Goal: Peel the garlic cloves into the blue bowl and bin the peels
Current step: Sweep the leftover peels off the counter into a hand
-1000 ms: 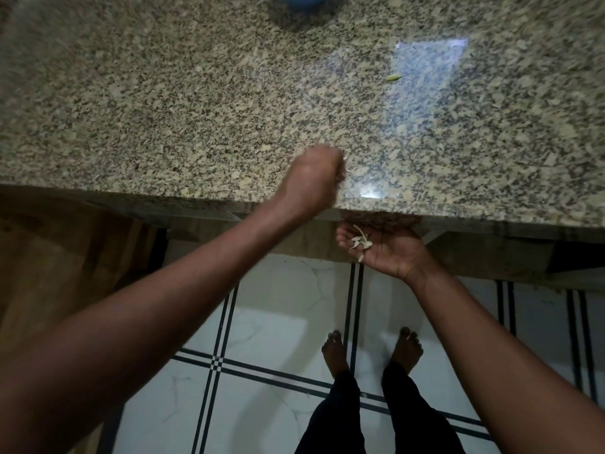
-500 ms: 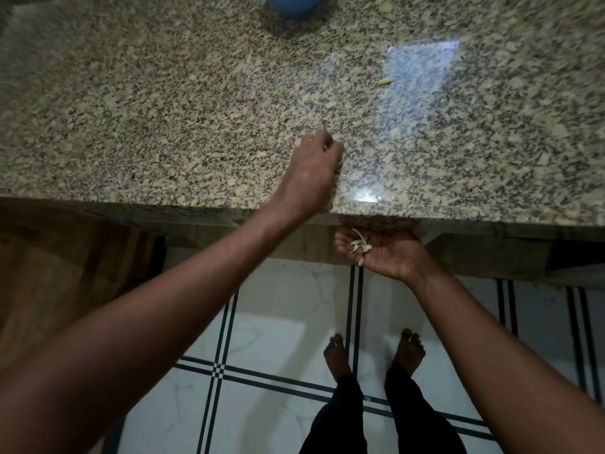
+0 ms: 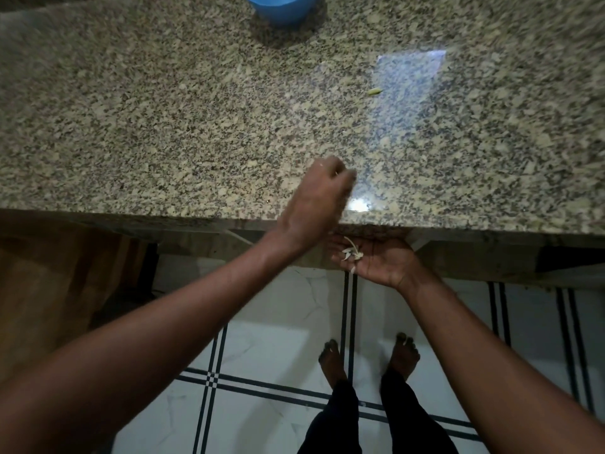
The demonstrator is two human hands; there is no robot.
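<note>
My right hand is cupped palm-up just under the front edge of the granite counter, with pale garlic peels lying in the palm. My left hand rests on the counter at that edge, right above the cupped hand, blurred, its fingers curled together; whether it holds a scrap I cannot tell. The blue bowl stands at the far edge of the counter, cut off by the frame's top. A small pale green scrap lies on the counter to the right of the bowl.
A wooden cabinet front is below the counter at left. White floor tiles with dark lines and my bare feet are beneath. No bin is in view.
My left hand has stayed at the counter's front edge, shifting slightly over it. The view has tilted so that more of the blue bowl shows. The right hand keeps cupping the peels.
</note>
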